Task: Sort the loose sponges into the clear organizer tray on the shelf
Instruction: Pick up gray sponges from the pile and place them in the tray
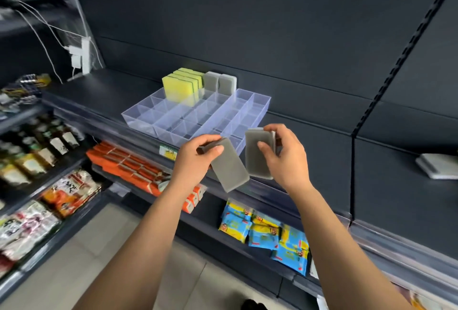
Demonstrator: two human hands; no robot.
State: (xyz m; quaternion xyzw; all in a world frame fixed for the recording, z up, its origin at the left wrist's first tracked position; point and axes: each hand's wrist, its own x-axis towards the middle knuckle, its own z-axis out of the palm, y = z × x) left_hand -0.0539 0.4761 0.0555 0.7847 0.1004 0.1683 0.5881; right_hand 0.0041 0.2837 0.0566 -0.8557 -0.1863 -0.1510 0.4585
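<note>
While left grip (198, 158) pinches sponge (230, 169), right grip (286, 158) holds second sponge (255, 163).

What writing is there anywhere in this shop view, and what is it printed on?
Nothing reads clearly enough to quote.
Shelf-edge tag: print blurred.
Orange-and-white packets: large black brush characters, too blurred to read.
Blue-and-yellow packets: print too small.
Bottle labels: blurred.
Grey sponges and clear organizer tray: no print seen.
</note>
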